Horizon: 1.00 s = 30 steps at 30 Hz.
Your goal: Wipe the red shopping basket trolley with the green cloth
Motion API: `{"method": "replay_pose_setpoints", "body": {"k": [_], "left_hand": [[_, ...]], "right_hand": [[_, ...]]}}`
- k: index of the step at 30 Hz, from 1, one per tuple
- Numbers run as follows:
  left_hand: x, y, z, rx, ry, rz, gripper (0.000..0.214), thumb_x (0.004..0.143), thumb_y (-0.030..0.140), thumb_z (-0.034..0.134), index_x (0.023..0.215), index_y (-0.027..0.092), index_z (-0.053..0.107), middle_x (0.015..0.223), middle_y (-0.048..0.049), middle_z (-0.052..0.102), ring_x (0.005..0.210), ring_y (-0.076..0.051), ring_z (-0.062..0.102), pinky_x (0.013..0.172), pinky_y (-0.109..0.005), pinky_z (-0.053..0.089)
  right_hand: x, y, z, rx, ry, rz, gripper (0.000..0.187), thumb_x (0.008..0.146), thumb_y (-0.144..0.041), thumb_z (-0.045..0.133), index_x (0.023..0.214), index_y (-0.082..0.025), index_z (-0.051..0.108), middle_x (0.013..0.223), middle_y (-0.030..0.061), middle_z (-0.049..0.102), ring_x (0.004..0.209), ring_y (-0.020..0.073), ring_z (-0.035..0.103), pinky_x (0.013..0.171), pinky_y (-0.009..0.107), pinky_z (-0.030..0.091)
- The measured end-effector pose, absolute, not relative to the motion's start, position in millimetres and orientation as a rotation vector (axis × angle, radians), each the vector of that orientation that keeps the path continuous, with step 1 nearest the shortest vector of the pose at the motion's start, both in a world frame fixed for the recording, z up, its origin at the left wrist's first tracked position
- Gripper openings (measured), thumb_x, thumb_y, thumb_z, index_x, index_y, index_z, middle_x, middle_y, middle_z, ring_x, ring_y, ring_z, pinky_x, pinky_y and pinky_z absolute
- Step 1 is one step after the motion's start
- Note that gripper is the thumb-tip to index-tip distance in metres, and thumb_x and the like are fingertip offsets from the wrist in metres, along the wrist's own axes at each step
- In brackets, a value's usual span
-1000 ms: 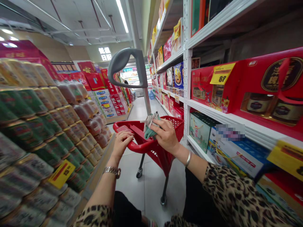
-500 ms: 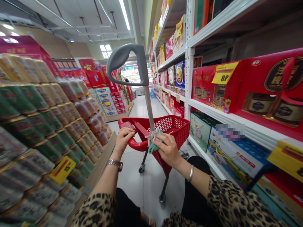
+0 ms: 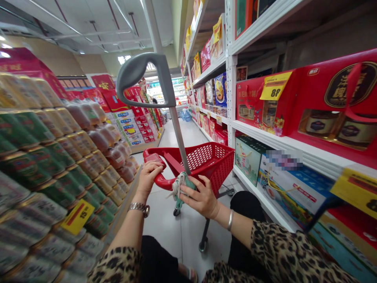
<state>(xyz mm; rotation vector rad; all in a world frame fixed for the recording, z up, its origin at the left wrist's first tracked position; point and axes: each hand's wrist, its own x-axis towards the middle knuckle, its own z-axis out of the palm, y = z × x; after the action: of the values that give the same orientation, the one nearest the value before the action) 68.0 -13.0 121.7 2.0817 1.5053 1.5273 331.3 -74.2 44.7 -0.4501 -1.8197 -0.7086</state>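
A red plastic shopping basket cart (image 3: 219,157) stands in front of me, with a grey loop handle (image 3: 147,80) on a metal pole rising from it. My left hand (image 3: 149,177) is closed on the red rim at the near left corner. In my right hand (image 3: 203,198) is a green and whitish cloth (image 3: 182,188), bunched and pressed against the outside of the cart near the foot of the pole. The cloth and hand hide part of the near wall. Thin legs with small casters (image 3: 203,244) stand on the floor below.
White shelves (image 3: 265,137) with boxed goods and red gift boxes (image 3: 338,106) run close along my right. Stacked packs of cans (image 3: 44,161) line the left side. A tiled aisle floor (image 3: 172,133) leads ahead, with blue water bottles (image 3: 186,115) farther down.
My right hand and the cloth have shifted left and slightly down along the cart's near side. The cart's handle leans farther left in view. My left hand still grips the rim.
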Motion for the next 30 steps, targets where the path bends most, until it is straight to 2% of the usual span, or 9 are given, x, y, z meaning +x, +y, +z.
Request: {"method": "replay_pose_setpoints", "body": {"k": [5, 9, 17, 21, 25, 30], "left_hand": [[64.7, -16.4, 123.7, 2.088, 1.503, 1.544, 0.033, 0.079, 0.047, 0.069, 0.054, 0.026, 0.067, 0.083, -0.0042, 0.077, 0.096, -0.026, 0.067, 0.110, -0.047, 0.044], [65.3, -18.7, 127.0, 2.080, 1.476, 1.551, 0.032, 0.079, 0.045, 0.069, 0.054, 0.026, 0.066, 0.081, -0.0037, 0.076, 0.092, -0.024, 0.067, 0.106, -0.046, 0.047], [65.8, -20.0, 127.9, 2.049, 1.491, 1.567, 0.030, 0.077, 0.046, 0.069, 0.055, 0.026, 0.067, 0.083, -0.0041, 0.077, 0.100, -0.027, 0.066, 0.112, -0.048, 0.043], [66.6, -21.9, 129.4, 2.040, 1.533, 1.562, 0.027, 0.077, 0.045, 0.069, 0.057, 0.027, 0.069, 0.084, -0.0041, 0.077, 0.101, -0.028, 0.067, 0.115, -0.051, 0.041], [63.6, -22.4, 131.7, 2.052, 1.508, 1.571, 0.028, 0.077, 0.048, 0.069, 0.058, 0.026, 0.070, 0.084, -0.0044, 0.077, 0.096, -0.027, 0.067, 0.109, -0.048, 0.047], [52.1, -16.0, 131.9, 2.128, 1.519, 1.533, 0.036, 0.075, 0.055, 0.071, 0.057, 0.024, 0.069, 0.081, -0.0055, 0.076, 0.088, -0.026, 0.068, 0.102, -0.048, 0.051]], "right_hand": [[351.3, -62.5, 14.0, -0.470, -1.827, -0.703, 0.018, 0.099, -0.017, 0.067, 0.105, -0.030, 0.078, 0.124, -0.0019, 0.078, 0.135, 0.0276, 0.058, 0.110, 0.050, 0.040], [360.8, -57.1, -16.8, -0.506, -1.879, -0.697, 0.018, 0.096, -0.014, 0.070, 0.104, -0.028, 0.078, 0.122, 0.0001, 0.078, 0.134, 0.0283, 0.058, 0.109, 0.050, 0.040], [362.1, -56.9, -61.7, -0.620, -1.976, -0.644, 0.019, 0.096, -0.015, 0.069, 0.104, -0.029, 0.078, 0.121, 0.0032, 0.078, 0.124, 0.0253, 0.060, 0.104, 0.049, 0.040], [366.0, -65.6, -36.7, -0.631, -1.885, -0.547, 0.021, 0.096, -0.014, 0.064, 0.104, -0.027, 0.078, 0.116, 0.0043, 0.079, 0.118, 0.0246, 0.062, 0.102, 0.047, 0.043], [360.9, -73.4, 16.2, -0.616, -1.775, -0.512, 0.030, 0.095, -0.011, 0.063, 0.113, -0.029, 0.078, 0.120, 0.0040, 0.078, 0.129, 0.0235, 0.058, 0.107, 0.045, 0.042], [332.4, -63.9, 63.7, -0.674, -1.842, -0.612, 0.033, 0.099, -0.022, 0.063, 0.122, -0.042, 0.075, 0.135, -0.0042, 0.073, 0.136, 0.0233, 0.052, 0.113, 0.046, 0.036]]}}
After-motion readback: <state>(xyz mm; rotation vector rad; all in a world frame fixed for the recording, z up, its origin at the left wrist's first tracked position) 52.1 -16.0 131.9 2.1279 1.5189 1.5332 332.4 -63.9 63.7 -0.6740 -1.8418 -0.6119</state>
